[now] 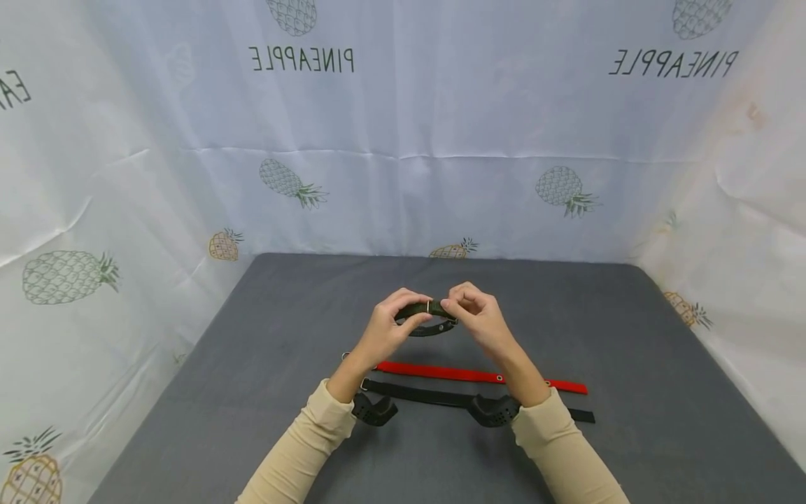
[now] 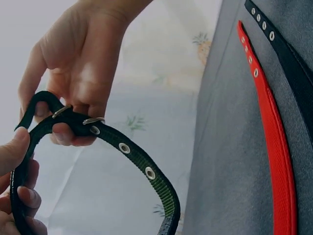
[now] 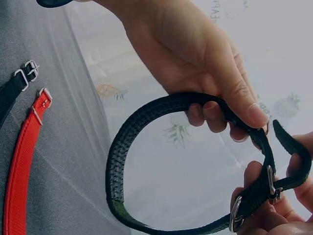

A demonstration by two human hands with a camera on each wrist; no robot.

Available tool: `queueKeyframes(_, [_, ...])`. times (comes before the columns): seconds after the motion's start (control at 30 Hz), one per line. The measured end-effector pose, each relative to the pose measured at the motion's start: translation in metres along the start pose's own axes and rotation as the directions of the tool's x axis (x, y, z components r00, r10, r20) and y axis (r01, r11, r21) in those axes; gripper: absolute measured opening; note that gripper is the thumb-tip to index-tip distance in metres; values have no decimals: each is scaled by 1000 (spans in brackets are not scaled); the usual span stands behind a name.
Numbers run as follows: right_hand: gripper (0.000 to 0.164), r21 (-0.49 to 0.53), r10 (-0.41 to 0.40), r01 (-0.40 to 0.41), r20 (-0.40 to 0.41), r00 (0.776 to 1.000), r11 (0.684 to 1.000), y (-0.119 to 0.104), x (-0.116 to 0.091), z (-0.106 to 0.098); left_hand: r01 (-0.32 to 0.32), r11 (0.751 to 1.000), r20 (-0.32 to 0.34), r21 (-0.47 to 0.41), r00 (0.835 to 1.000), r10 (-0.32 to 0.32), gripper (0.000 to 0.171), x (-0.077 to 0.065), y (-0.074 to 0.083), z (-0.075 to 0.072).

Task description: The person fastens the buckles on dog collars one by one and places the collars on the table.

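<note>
As the left hand (image 1: 389,323) grips a looped strap (image 3: 117,166), the right hand (image 1: 483,318) pinches it near its buckle (image 3: 270,180).
Red strap (image 1: 434,372) below.

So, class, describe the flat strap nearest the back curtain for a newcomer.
Find the grey table below the pineapple-print curtain. Two straps lie flat on it; take the farther one, the red strap, with eyelets toward one end. Its bright colour sets it apart from the black strap beside it and the dark looped strap held above.
</note>
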State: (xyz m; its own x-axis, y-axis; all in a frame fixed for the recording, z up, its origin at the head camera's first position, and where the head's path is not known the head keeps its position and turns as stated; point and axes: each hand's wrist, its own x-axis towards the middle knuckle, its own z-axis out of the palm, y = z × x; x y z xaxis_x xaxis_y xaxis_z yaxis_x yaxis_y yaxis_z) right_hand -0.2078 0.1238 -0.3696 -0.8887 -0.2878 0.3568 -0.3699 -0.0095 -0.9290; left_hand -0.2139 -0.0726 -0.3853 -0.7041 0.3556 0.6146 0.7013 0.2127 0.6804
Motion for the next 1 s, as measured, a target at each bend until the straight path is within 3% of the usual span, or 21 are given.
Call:
queueKeyframes(0.23, [13, -7, 5, -5, -8, 1000, 1000, 2, 1, 3, -38, 998, -14, 42, 999, 39, 24, -1, 1, 0])
queueKeyframes(0.4, [11, 46, 78, -78, 3, 997, 996, 5, 0, 4, -4, 1000, 23, 30, 1000, 3, 25, -3, 3, 1])
queueKeyframes(0.57, [7, 44, 142, -145, 79, 987, 988, 8, -2, -1, 55, 998, 55, -22, 997, -54, 24, -4, 4, 3])
queueKeyframes(0.7, [17, 24, 191, -199, 191, 963, 980, 10, -4, -12, 123, 988, 56, -90, 991, -118, 23, -5, 4, 2])
queueKeyframes(0.87, [28, 84, 170, -217, 380, 909, 972, 14, -5, -23, 206, 970, 84, -131, 977, -196, 23, -7, 3, -1])
queueKeyframes(1.0, [26, 118, 165, -234, 419, 893, 965, 18, -5, -24, 261, 955, 139, -141, 960, -242, 24, -8, 3, -3])
